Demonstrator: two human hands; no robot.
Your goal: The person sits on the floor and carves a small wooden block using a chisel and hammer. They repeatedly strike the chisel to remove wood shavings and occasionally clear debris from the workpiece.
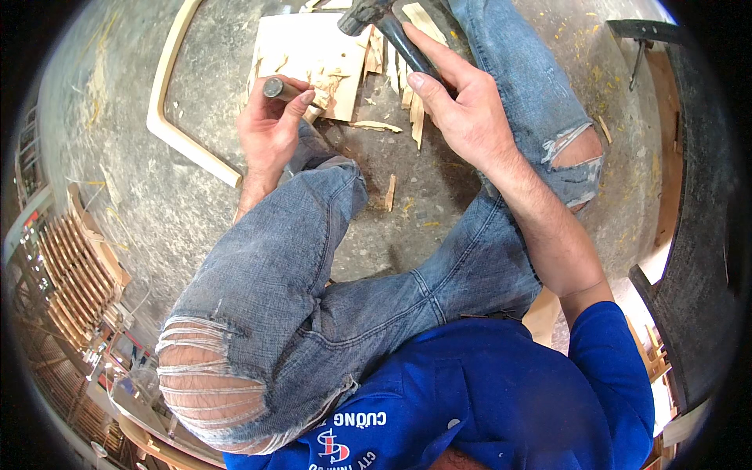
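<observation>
My left hand [266, 133] is closed around a metal chisel [274, 88], its round struck end facing up. The chisel's far tip is hidden by my fingers and the wood. Beneath it lies a pale wooden board [343, 88], its surface gouged and partly covered with splintered chips. A hammer [404, 48] is gripped by its dark handle in my right hand [468, 110], with the index finger stretched along the handle. The hammer's head hangs over the far right corner of the board, apart from the chisel.
Wood splinters [417, 121] lie around the board on the grey concrete floor [211, 63]. At the left rests a bent wooden frame piece [160, 94]. My jeans-clad legs [258, 243] flank the work. Stacked slatted wood [78, 266] stands far left; a dark curved object [705, 227] is at right.
</observation>
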